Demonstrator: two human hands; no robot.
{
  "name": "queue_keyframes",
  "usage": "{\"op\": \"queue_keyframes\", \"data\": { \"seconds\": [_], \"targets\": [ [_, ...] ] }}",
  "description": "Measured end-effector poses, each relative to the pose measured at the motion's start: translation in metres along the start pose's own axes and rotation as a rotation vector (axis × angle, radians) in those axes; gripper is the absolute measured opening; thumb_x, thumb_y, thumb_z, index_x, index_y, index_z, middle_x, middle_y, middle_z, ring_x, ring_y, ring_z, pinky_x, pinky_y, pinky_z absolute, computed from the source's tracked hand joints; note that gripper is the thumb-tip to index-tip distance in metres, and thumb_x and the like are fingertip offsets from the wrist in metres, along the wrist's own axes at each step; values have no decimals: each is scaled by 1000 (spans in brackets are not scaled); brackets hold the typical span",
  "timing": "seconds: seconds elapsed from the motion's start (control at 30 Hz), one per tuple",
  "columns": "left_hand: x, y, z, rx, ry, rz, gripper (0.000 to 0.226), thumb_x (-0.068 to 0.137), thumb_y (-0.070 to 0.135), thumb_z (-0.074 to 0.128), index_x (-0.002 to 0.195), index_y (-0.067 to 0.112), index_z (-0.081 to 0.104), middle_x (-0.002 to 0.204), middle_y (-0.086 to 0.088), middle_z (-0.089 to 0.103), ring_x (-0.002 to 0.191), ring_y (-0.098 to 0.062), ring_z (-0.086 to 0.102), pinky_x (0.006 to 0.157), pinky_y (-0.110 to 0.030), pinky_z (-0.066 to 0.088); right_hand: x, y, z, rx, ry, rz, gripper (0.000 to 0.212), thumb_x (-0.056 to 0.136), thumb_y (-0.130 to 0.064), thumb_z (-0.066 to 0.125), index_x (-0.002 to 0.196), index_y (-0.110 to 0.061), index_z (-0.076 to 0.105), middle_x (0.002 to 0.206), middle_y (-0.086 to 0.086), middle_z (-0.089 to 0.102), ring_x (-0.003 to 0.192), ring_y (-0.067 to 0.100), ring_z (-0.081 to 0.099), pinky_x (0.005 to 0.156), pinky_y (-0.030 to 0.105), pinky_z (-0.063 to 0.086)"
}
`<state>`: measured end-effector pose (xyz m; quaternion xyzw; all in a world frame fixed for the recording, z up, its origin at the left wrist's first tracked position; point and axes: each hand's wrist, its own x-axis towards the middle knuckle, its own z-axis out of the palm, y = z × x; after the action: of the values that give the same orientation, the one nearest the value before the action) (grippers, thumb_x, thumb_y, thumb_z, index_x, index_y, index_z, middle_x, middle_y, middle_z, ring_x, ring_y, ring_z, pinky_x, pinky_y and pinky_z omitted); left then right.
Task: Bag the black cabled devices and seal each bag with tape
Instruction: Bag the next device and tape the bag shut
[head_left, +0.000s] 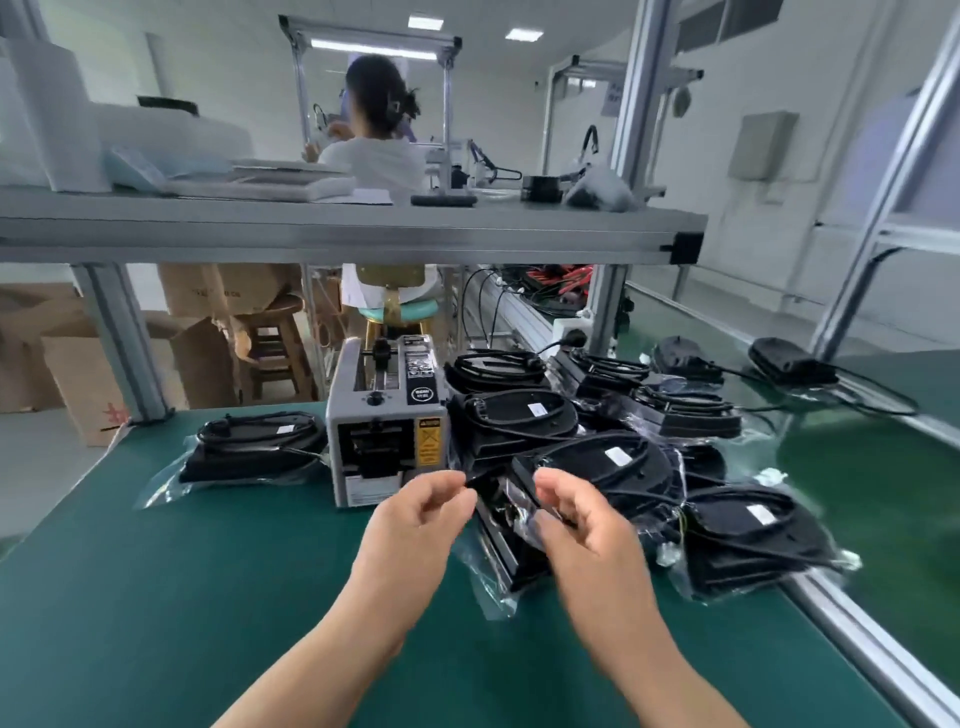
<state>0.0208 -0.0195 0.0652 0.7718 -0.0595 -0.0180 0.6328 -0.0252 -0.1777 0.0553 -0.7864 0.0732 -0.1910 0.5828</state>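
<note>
The left hand (415, 525) and right hand (576, 519) are pinching, grips narrow, the flap of the bagged device (506, 551) lying near the counter's (208, 571) right edge. They are probably folding it flat for sealing beside the tape dispenser (387, 441).

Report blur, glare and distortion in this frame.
Head view: the left hand and right hand are slightly motion-blurred at the bagged device; the frame post leans from wide-angle distortion; the ceiling lights are blown out.

Open green desk (156, 597) fills the lower left of the frame. A tape dispenser (387, 431) blocks the centre, with one bagged device (254, 447) to its left and a heap crowding the right. A shelf (337, 228) overhangs.
</note>
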Motion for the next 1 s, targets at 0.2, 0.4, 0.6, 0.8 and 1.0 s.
{"op": "queue_keyframes", "data": {
  "seconds": [0.2,0.4,0.6,0.8,1.0],
  "targets": [
    [27,13,80,456,-179,198,86,79,53,75,150,29,34,149,13,39,132,-9,43,104,-24,39,16,20,-85,27,309,120,55,94,-18,59,143,-37,45,138,-17,46,105,-3,52,94,15,43],
    [57,17,131,1082,-240,424,119,71,64,76,159,22,6,166,3,5,153,-19,-3,124,-45,2,22,34,-102,214,338,201,55,94,-7,56,145,-27,45,138,-14,49,120,-3,53,96,18,38],
    [60,8,144,1273,-186,488,82,89,55,61,155,25,22,161,5,26,149,-19,19,121,-51,4,-3,48,-86,334,266,363,12,92,-10,66,96,-20,70,84,-5,71,73,8,61,68,23,50],
    [32,4,124,1044,-24,518,72,94,56,53,153,23,30,162,10,27,150,-10,19,122,-44,6,-7,44,-67,428,42,446,38,84,-33,78,112,-11,63,112,-1,67,102,9,64,89,27,53],
    [-46,-20,96,728,237,748,60,80,38,76,131,11,61,143,1,56,132,-15,52,113,-42,31,-8,8,-45,834,-90,243,78,64,-34,88,129,-4,56,107,21,74,102,35,72,82,38,58]
  ]
}}
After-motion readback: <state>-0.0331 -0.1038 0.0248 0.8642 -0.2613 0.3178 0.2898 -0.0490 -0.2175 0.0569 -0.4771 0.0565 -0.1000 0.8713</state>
